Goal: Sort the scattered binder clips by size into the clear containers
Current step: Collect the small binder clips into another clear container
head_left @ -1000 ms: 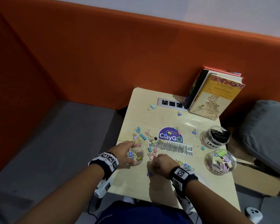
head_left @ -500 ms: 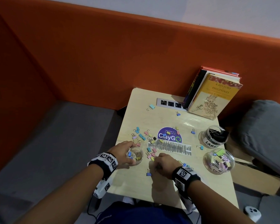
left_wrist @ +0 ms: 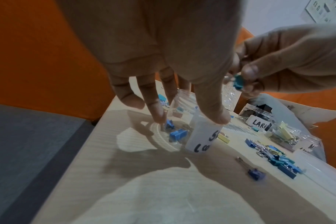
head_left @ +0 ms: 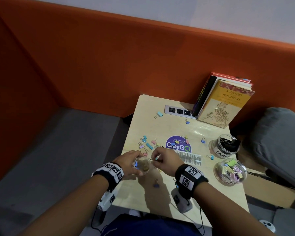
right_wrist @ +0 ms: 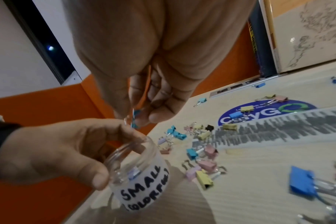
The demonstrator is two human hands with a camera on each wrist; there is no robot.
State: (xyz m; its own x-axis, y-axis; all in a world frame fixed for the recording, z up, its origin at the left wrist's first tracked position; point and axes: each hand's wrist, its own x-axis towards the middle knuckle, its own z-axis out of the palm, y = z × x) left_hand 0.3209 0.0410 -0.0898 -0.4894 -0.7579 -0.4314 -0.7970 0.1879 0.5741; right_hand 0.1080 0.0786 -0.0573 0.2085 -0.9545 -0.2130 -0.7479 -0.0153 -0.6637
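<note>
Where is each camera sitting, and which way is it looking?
Head: worn on the head, looking down at the table; both forearms and hands show.
Left wrist: looks along the left hand at the small jar it holds.
Right wrist: looks along the right hand pinching a blue binder clip above the jar.
Shared: both wrist views show that jar and clip.

Small jar [head_left: 142, 166] sits at the table's [head_left: 143, 198] near left, the left hand [head_left: 128, 161] around it, the right hand [head_left: 165, 160] just beside, pinching a clip [left_wrist: 238, 82] above its mouth. Loose clips [head_left: 148, 144] lie behind the jar. Two more jars, large [head_left: 224, 148] behind medium [head_left: 230, 171], stand at the right edge. Books [head_left: 223, 101] lean at the far right corner, probably against the wall.
</note>
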